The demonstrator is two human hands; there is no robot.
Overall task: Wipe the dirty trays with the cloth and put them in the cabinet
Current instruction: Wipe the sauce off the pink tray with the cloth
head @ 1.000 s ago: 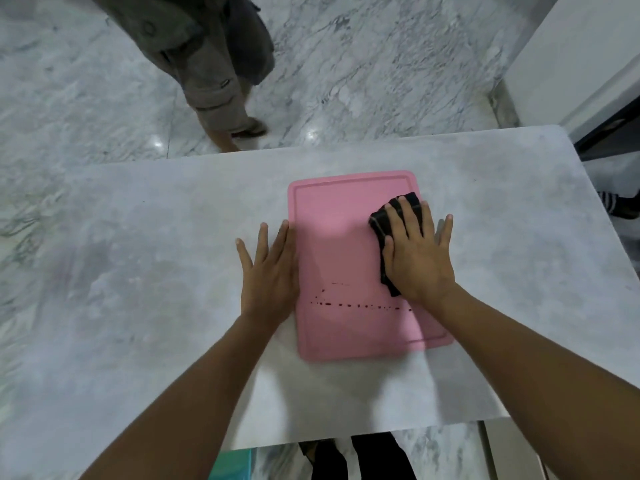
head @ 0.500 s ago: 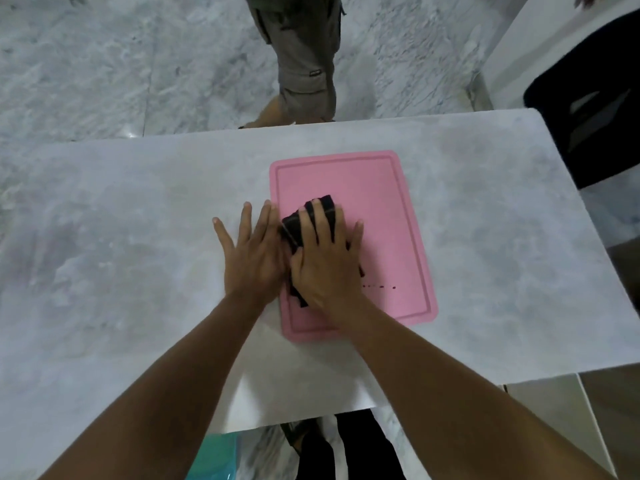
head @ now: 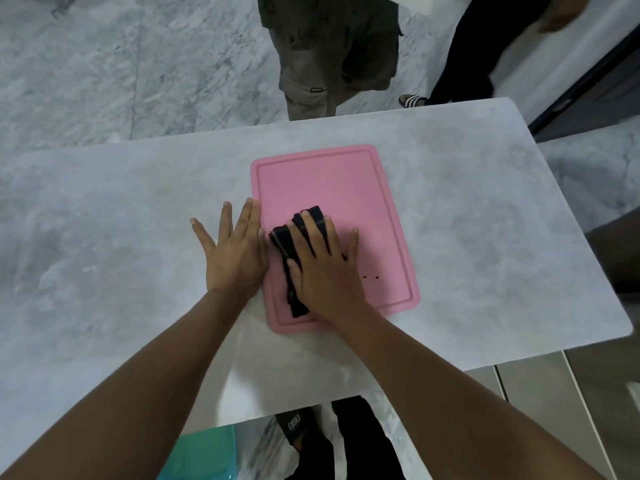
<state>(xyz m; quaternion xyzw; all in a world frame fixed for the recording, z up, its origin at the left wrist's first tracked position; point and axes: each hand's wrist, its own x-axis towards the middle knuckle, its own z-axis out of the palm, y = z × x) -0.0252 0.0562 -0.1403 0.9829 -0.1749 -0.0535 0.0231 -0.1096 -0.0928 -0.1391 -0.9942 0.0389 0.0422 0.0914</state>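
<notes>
The left hand [head: 235, 254] lies flat on the table [head: 104, 237], fingers straight and spread, holding nothing. Its inner edge sits against the left rim of the pink tray [head: 332, 181], likely to brace it against sliding. Just to its right, the right hand [head: 322, 268] presses the black cloth [head: 294, 265] onto the tray with straight fingers; dark specks [head: 370, 277] just right of that hand suggest the wiping is unfinished.

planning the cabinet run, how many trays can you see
1: the pink tray lies on the table, right hand pressing the black cloth on it, left hand flat at its left edge. A teal thing below the near edge may be another; cannot tell.
</notes>
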